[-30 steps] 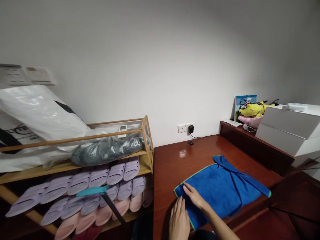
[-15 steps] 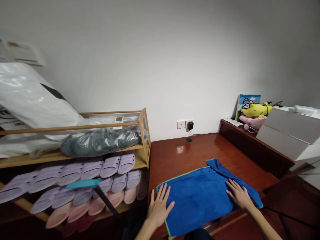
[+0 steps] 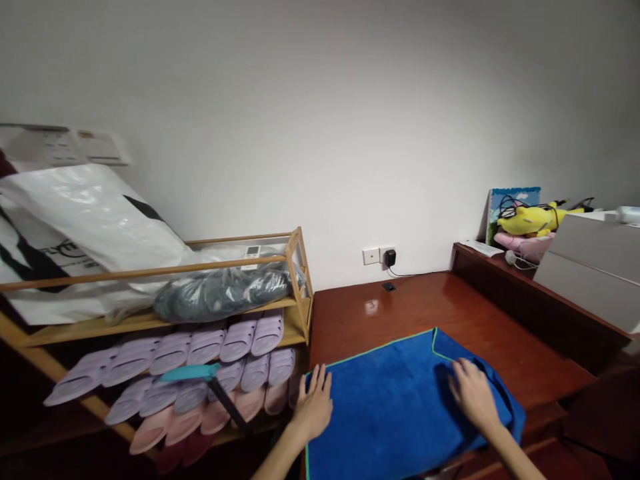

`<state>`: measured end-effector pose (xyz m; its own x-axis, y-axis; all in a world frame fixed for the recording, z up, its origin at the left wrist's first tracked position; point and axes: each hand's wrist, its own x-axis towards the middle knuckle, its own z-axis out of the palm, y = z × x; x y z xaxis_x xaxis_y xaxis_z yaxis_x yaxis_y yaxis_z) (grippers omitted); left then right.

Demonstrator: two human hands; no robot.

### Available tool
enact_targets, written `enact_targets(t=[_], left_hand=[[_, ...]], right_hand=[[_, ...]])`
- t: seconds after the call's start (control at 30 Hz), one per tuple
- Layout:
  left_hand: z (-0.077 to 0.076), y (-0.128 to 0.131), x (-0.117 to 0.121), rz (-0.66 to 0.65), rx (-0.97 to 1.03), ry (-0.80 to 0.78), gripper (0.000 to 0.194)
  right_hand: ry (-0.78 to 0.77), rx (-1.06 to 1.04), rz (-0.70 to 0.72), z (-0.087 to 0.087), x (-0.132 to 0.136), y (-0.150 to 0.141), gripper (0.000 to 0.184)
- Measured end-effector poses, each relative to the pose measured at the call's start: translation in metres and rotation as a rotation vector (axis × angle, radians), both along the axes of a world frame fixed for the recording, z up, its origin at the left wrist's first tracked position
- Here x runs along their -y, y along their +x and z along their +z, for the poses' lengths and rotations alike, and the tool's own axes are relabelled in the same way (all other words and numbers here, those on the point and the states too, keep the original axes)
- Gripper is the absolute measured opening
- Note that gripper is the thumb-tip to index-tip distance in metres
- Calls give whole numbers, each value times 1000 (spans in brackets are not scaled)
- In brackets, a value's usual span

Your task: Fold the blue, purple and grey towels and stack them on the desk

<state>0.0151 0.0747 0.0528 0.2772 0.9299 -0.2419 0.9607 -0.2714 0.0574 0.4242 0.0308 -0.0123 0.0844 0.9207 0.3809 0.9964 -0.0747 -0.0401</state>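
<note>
A blue towel with a green edge (image 3: 395, 400) lies spread on the dark red wooden table (image 3: 400, 313). My left hand (image 3: 314, 407) rests flat on the towel's left edge, fingers stretched out. Over on the towel's right side my right hand (image 3: 473, 397) lies flat, fingers extended, close to a folded-over corner. Neither hand holds anything.
A wooden shoe rack (image 3: 295, 280) at the left holds several lilac and pink slippers (image 3: 220, 343) and bagged items. A wall socket with a plug (image 3: 389, 256) is behind the table. A raised shelf at the right carries a yellow plush toy (image 3: 533, 217) and white boxes (image 3: 595, 267).
My hands, together at the towel's left corner a second ago, moved apart to its two sides. The towel's right flap now lies flatter. The view shifted a little.
</note>
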Motion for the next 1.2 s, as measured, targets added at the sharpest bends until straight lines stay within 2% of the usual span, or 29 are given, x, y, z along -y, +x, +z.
enact_targets(t=[0.07,0.1,0.2,0.3,0.43,0.53,0.63,0.77,0.83,0.87,0.93,0.97,1.07,1.13,1.2], left_hand=[[-12,19,5,65,62,89,64],[-20,25,7,82,92,119,64],[-43,28,8,65,131,208,65],[-54,17,3,17,135,254,63],[-54,4,-4,-9,130,264,63],[-54,0,-9,-21,138,270,62],[-54,-2,-15,-47,156,277,61],[-55,-12,-28,-89,247,273,54],[-55,-21,-37,-13,327,330,49],[-54,-26,-43,63,374,381,48],[-50,-37,-55,260,489,454,48],[-47,-42,-61,357,560,441,48],[-38,-52,-76,522,741,257,43],[-33,-56,-82,545,798,145,35],[-28,-59,-85,554,837,85,36]], right_hand=[[-42,-131,213,-5,-9,-36,49],[-77,-196,262,-8,-13,-49,51],[-149,-294,236,-20,-23,-56,54],[-134,-240,136,-28,-29,-21,56],[-108,-82,64,-39,-26,45,58],[-153,20,58,-45,-20,85,55],[-224,75,-2,-41,-19,107,48],[-209,116,-179,-19,-30,107,47],[-117,138,-268,-10,-40,99,47],[-74,144,-270,-7,-45,94,48],[-57,131,-185,-6,-55,85,52],[-82,114,-128,-7,-59,82,51],[-162,69,-40,-12,-68,79,43],[-167,49,-35,-14,-71,82,40],[-175,19,-22,-13,-72,88,37]])
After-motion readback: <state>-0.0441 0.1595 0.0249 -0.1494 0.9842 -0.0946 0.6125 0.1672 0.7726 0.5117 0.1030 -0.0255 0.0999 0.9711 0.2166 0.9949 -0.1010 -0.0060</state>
